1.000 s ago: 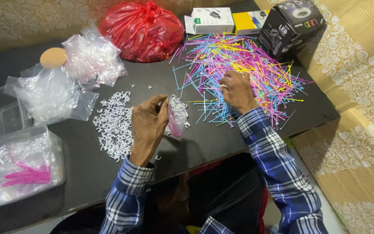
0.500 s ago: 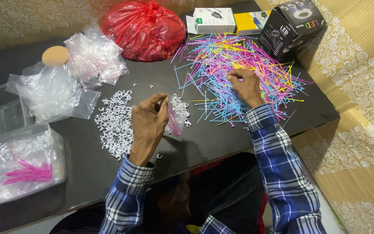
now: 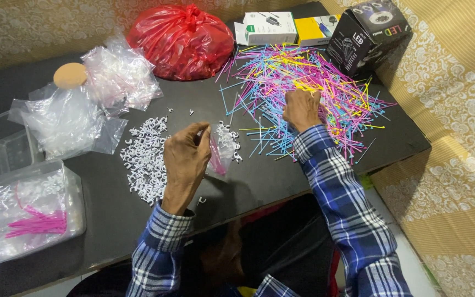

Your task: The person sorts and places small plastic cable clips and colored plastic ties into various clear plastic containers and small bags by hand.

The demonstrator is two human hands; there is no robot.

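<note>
Toward the counter's far right corner I have my right hand (image 3: 302, 108) pinched into the ties (image 3: 309, 82), lying fanned every way, while my left hand (image 3: 185, 159), nearer the front edge, grips the bag (image 3: 221, 151).

A dark, slightly glossy counter (image 3: 259, 187) fills most of the view and catches a soft sheen from light overhead. Beyond its far edge runs a pale fabric (image 3: 39, 27) with a lacy cream pattern, lying like a backdrop behind the counter. To the right of the counter, the same kind of patterned cloth (image 3: 457, 165) in beige and gold bands covers the surface beside it. Below the counter's near right corner, a strip of light floor (image 3: 397, 236) shows.
</note>
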